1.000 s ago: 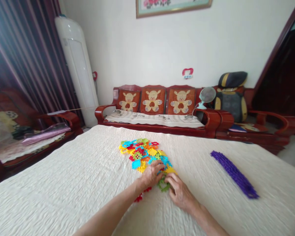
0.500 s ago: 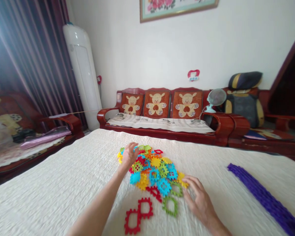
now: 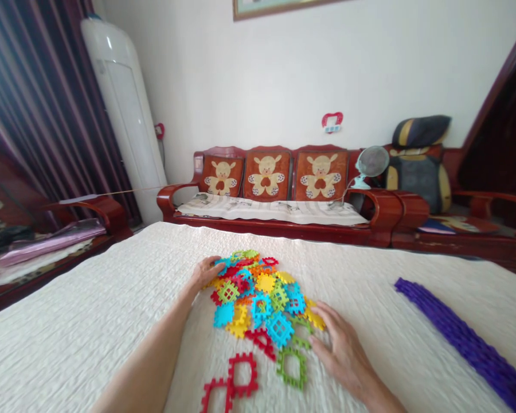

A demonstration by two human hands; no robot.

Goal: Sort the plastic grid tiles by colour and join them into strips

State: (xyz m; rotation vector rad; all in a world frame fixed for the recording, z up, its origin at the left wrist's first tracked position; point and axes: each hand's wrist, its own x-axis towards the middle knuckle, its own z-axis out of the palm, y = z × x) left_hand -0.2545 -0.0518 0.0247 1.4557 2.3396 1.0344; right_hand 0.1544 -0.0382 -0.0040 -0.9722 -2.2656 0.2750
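Note:
A loose heap of plastic interlocking building pieces in red, yellow, blue, green and orange lies on the white cloth. My left hand (image 3: 207, 272) rests at the heap's far left edge, fingers stretched over a blue piece (image 3: 224, 265) there. At the right edge, my right hand (image 3: 340, 347) is spread, its fingertips by a yellow piece (image 3: 314, 314) and its thumb beside a green frame piece (image 3: 301, 332). Nearer to me lie another green frame piece (image 3: 303, 367) and two red frame pieces, one (image 3: 254, 376) touching the other (image 3: 204, 396), which the lower picture edge cuts off.
The quilted white cloth (image 3: 90, 310) covers the broad surface under the pieces. A purple mesh bundle (image 3: 464, 344) lies at the right. Behind stand a wooden sofa (image 3: 266, 225) with bear cushions, a small fan (image 3: 372, 162) and a tall white cabinet-like unit (image 3: 126, 115).
My left hand has moved left and lowered from over the heap to its far left edge. My right hand stays beside the right edge. The view has shifted slightly.

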